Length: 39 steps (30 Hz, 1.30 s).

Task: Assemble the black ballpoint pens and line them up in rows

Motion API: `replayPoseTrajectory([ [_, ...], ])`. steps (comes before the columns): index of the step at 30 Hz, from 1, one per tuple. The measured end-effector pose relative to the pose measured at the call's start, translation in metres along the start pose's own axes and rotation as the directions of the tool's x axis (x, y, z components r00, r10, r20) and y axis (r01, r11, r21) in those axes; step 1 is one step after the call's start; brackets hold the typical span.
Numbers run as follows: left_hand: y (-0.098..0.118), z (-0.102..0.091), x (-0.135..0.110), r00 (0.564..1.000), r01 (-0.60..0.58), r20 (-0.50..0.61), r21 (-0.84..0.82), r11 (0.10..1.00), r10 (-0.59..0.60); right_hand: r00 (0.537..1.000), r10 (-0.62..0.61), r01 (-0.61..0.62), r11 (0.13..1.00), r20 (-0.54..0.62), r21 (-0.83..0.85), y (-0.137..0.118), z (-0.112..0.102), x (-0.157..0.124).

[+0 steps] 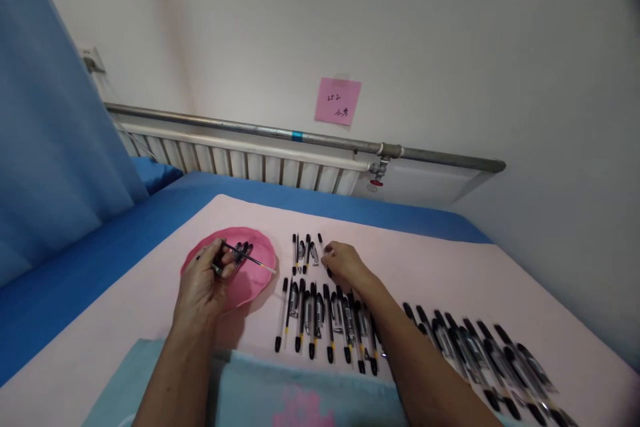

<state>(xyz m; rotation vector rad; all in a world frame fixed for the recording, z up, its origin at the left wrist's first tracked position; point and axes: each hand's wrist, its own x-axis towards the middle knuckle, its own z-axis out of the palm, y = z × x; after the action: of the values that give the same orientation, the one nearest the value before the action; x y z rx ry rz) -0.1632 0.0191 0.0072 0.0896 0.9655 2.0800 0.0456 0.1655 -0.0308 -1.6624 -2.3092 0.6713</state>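
Note:
My left hand (206,279) is closed round a thin pen refill (253,261) and hovers over a pink plate (250,283) that holds a few black pen parts (243,250). My right hand (345,263) reaches forward with its fingers curled down onto a small black pen piece (321,241) at the end of a short back row of pens (304,251). A longer row of black pens (325,320) lies in front of it, running under my right forearm.
More black pens (480,347) lie in a row to the right on the pale pink cloth (450,267). A blue sheet (75,260), a radiator (240,160) with a pipe, a pink note (337,101) and a blue curtain (45,113) lie beyond.

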Motion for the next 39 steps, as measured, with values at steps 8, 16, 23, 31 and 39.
replayPoseTrajectory([
  [8, -0.001, -0.001, 0.003, 1.000, 0.021, 0.017, 0.065, 0.998, -0.022, 0.997, -0.006, 0.004, 1.000, 0.078, 0.022, -0.004, 0.003, -0.001],
  [16, -0.004, 0.003, -0.005, 0.997, 0.019, 0.071, 0.100, 0.995, -0.026, 0.998, -0.010, 0.009, 1.000, 0.068, 0.008, -0.006, 0.005, -0.001],
  [23, -0.007, 0.002, -0.006, 0.996, 0.001, 0.084, 0.114, 0.993, -0.010, 0.999, -0.006, 0.006, 1.000, 0.032, 0.010, -0.008, 0.012, 0.001],
  [31, -0.009, 0.005, -0.008, 0.998, 0.002, 0.055, 0.147, 0.989, -0.010, 1.000, -0.029, 0.028, 0.997, 0.008, 0.065, -0.012, 0.012, -0.004],
  [39, -0.024, 0.010, -0.014, 0.984, 0.050, 0.149, 0.270, 0.961, -0.093, 0.990, -0.133, 0.119, 0.968, 0.051, 0.220, -0.038, -0.016, -0.024],
])
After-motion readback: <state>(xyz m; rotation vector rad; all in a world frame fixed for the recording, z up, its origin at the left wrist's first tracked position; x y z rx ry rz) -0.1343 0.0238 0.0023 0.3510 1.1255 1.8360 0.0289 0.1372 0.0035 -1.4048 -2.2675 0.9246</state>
